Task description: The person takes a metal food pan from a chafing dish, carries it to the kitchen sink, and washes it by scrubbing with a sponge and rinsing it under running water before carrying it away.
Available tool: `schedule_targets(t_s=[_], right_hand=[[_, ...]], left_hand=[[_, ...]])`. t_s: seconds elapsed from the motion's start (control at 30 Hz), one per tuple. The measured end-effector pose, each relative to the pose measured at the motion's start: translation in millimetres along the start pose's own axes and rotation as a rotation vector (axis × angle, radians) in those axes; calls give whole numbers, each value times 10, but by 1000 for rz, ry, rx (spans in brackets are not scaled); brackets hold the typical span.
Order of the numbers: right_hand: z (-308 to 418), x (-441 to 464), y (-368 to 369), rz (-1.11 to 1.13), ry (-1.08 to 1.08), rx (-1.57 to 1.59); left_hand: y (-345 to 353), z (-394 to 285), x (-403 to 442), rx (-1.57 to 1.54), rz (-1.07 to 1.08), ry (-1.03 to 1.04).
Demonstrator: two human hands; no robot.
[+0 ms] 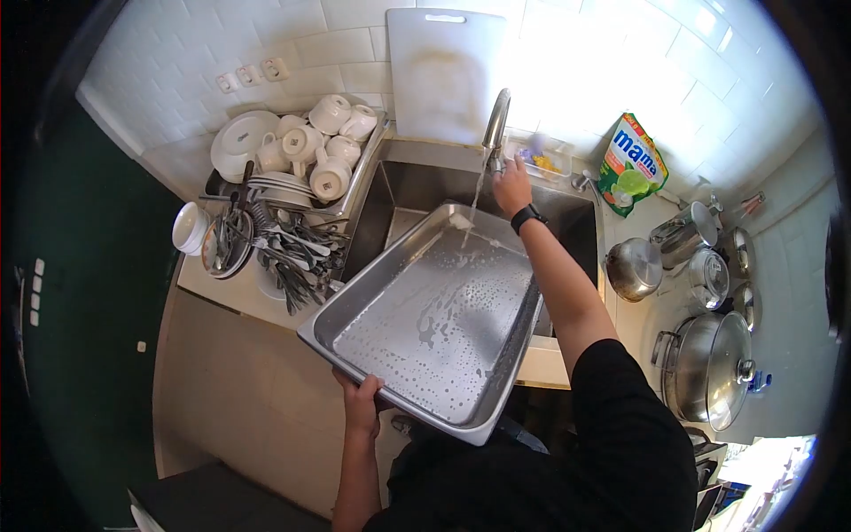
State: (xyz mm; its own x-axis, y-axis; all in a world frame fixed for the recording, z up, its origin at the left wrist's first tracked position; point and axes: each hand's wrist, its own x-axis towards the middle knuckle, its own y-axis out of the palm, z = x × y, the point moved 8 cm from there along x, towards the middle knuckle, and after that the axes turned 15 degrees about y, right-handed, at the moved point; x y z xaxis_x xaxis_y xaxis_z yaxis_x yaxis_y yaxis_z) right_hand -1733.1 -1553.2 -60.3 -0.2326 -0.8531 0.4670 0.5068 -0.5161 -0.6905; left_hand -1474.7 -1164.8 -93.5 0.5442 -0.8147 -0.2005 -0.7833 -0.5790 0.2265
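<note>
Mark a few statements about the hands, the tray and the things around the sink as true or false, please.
1. The left hand holds the metal tray at its near edge. True.
2. The right hand is on the green soap pouch. False: it is at the faucet.
3. Water runs from the faucet into the tray. True.
4. The white cutting board lies flat in the sink. False: it stands against the tiled wall.
5. The heaped cutlery is right of the sink. False: it is on the left.
</note>
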Motion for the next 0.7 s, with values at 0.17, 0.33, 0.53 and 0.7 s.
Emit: schedule_targets(t_s=[0.17,0.33,0.53,0.7], right_hand=[[3,-397,707,832,707,845],[225,-629,876,1026,1225,1472],[65,-550,831,1115,1050,1136],[72,-643,668,1256,901,614]], left_hand=[[28,-14,-2,7,9,5],[-16,69,18,19,24,22],[43,-14,-3,-13,6,-7],[58,-56,-2,-11,3,42]])
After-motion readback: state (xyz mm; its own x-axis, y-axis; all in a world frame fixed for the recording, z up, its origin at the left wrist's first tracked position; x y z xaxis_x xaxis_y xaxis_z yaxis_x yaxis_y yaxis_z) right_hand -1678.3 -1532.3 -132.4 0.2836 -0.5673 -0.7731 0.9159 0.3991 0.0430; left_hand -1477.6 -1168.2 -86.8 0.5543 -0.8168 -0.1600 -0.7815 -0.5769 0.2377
